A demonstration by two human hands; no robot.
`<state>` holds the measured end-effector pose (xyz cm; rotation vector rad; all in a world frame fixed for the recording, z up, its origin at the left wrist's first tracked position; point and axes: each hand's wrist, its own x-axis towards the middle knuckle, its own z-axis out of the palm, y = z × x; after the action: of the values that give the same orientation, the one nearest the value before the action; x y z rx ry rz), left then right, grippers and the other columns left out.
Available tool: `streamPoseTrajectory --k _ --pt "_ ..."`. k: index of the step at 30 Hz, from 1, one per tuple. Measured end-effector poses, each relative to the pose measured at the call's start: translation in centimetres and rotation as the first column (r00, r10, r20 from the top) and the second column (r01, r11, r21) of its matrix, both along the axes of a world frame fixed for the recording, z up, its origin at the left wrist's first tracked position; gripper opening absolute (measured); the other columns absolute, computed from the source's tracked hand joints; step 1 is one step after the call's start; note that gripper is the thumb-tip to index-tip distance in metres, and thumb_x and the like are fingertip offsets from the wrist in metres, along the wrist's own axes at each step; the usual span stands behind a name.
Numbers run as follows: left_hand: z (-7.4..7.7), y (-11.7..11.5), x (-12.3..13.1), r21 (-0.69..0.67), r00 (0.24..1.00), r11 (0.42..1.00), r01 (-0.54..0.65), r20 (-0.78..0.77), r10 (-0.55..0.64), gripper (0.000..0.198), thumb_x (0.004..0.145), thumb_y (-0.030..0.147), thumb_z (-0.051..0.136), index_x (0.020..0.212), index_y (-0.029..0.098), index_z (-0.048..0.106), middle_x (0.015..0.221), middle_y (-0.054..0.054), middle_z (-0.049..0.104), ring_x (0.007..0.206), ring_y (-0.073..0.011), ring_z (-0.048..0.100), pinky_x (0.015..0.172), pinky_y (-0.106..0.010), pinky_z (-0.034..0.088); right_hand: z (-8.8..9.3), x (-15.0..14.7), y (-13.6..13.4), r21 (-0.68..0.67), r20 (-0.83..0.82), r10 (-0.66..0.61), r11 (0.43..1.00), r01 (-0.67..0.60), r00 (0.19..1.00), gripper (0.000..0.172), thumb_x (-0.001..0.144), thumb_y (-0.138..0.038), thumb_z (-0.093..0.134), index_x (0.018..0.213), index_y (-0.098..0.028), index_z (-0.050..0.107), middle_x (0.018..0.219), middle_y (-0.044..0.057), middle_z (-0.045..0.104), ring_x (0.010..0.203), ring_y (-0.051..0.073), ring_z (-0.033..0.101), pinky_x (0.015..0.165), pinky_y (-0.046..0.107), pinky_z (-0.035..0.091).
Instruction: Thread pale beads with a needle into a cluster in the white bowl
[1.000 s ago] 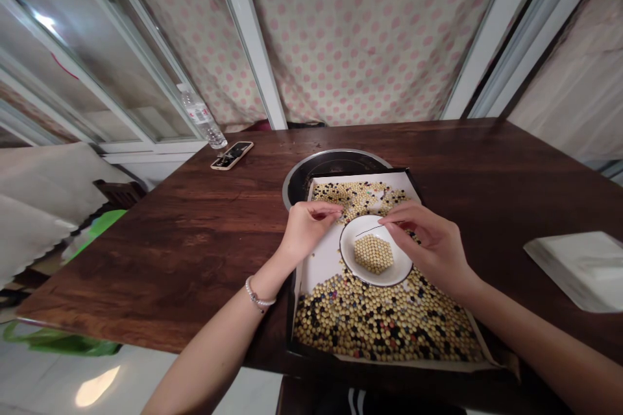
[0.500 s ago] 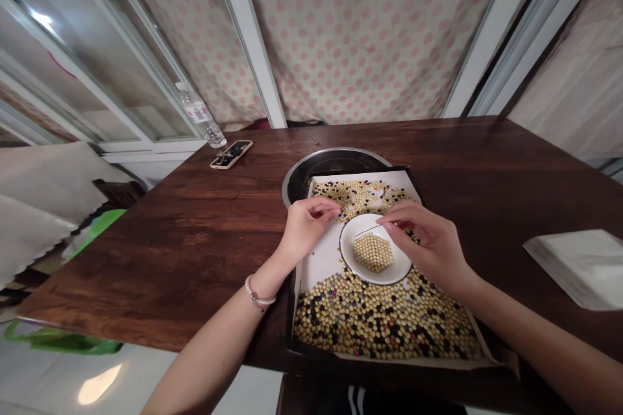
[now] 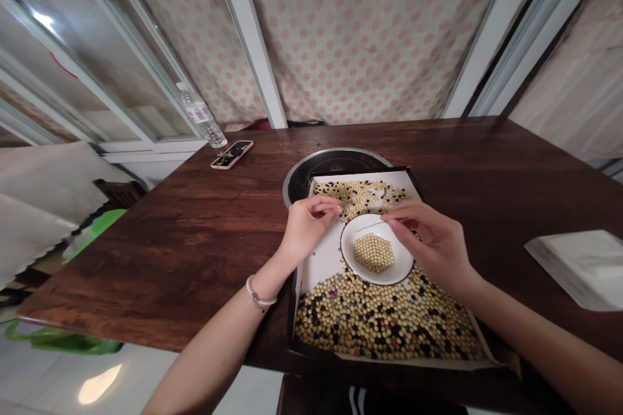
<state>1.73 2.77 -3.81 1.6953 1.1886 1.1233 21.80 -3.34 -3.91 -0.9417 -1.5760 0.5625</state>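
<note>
My right hand [image 3: 431,237] pinches a thin needle [image 3: 370,227] between thumb and fingers, its point reaching left over a white bowl [image 3: 403,267] with a dark rim. In that bowl lies a layer of cream beads [image 3: 374,253]. To the left of the bowl, my left hand [image 3: 314,220] is closed in a pinch, with what looks like a small pale bead at its fingertips. The bowl rests in a shallow black-edged tray [image 3: 316,259] lined in white. Cream, black and a few coloured beads [image 3: 384,324] cover much of the tray, at both its near and far ends.
The tray lies on a dark wooden table [image 3: 195,246], partly over a round black plate [image 3: 304,175] with a silver rim. A phone [image 3: 232,154] and a water bottle [image 3: 203,115] are at the back left. A white flat item [image 3: 579,266] sits at the right.
My right hand has shifted slightly right, and the needle lies a little higher and flatter over the bowl. The left hand has barely moved.
</note>
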Motion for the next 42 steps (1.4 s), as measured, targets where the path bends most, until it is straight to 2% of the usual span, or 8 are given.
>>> streamPoseTrajectory --k 5,9,12,18,32,37,42 --pt "0.8 -1.4 0.4 0.138 0.998 0.989 0.059 -0.047 -0.053 0.007 0.074 0.021 0.065 0.079 0.019 0.069 0.082 -0.002 0.072 0.075 -0.0144 0.068 0.075 -0.028 0.057 0.0 0.1 -0.2 0.106 -0.016 -0.087 0.99 0.088 0.996 0.02 0.08 -0.014 0.059 0.092 -0.026 0.068 0.087 0.003 0.063 0.083 0.019 0.06 0.067 0.035 0.048" --pt "1.3 -2.1 0.5 0.27 0.988 0.956 0.112 -0.13 -0.079 0.007 0.076 0.021 0.064 0.078 0.021 0.07 0.083 -0.001 0.073 0.075 -0.0137 0.068 0.075 -0.027 0.056 0.4 0.1 -0.6 0.184 0.06 -0.12 0.977 0.107 0.991 0.026 0.078 -0.01 0.06 0.096 -0.028 0.068 0.086 0.003 0.061 0.079 0.018 0.059 0.065 0.034 0.048" --pt "1.4 -2.2 0.5 0.313 0.982 0.94 0.134 -0.167 -0.084 0.007 0.077 0.021 0.064 0.077 0.022 0.07 0.084 0.0 0.073 0.078 -0.0149 0.068 0.076 -0.028 0.056 0.5 0.1 -0.9 0.254 0.117 -0.154 0.96 0.121 0.981 0.033 0.077 -0.008 0.06 0.1 -0.03 0.067 0.087 0.003 0.061 0.078 0.017 0.058 0.066 0.034 0.048" --pt "1.3 -2.4 0.6 0.304 0.975 0.943 0.137 -0.209 -0.075 0.008 0.077 0.022 0.063 0.08 0.024 0.071 0.085 0.0 0.073 0.078 -0.0155 0.069 0.076 -0.029 0.056 0.3 0.2 -0.8 0.312 0.172 -0.167 0.944 0.107 0.971 0.037 0.076 -0.007 0.06 0.103 -0.032 0.066 0.087 0.003 0.061 0.079 0.018 0.058 0.066 0.035 0.048" --pt "1.3 -2.3 0.7 0.349 0.974 0.927 0.139 -0.219 -0.064 0.007 0.077 0.02 0.065 0.08 0.022 0.07 0.082 0.001 0.073 0.073 -0.0129 0.068 0.072 -0.024 0.056 0.2 0.1 -0.8 0.326 0.171 -0.141 0.942 0.079 0.975 0.043 0.074 -0.003 0.062 0.105 -0.032 0.065 0.086 0.003 0.06 0.078 0.018 0.057 0.065 0.035 0.048" --pt "1.3 -2.2 0.8 0.244 0.983 0.961 0.128 -0.157 -0.091 0.008 0.075 0.02 0.067 0.082 0.021 0.071 0.082 0.0 0.073 0.071 -0.0128 0.068 0.072 -0.025 0.057 0.2 0.1 -0.8 0.327 0.179 -0.158 0.941 0.093 0.971 0.04 0.074 -0.004 0.062 0.104 -0.032 0.066 0.086 0.003 0.06 0.077 0.017 0.057 0.065 0.034 0.048" --pt "1.3 -2.1 1.0 0.16 0.995 0.982 0.098 -0.021 -0.096 0.008 0.07 0.02 0.071 0.078 0.019 0.071 0.079 -0.001 0.073 0.07 -0.0133 0.068 0.072 -0.026 0.058 0.3 0.2 -0.8 0.346 0.171 -0.195 0.93 0.126 0.966 0.035 0.075 -0.006 0.062 0.101 -0.029 0.068 0.085 0.003 0.061 0.077 0.017 0.058 0.065 0.033 0.05"
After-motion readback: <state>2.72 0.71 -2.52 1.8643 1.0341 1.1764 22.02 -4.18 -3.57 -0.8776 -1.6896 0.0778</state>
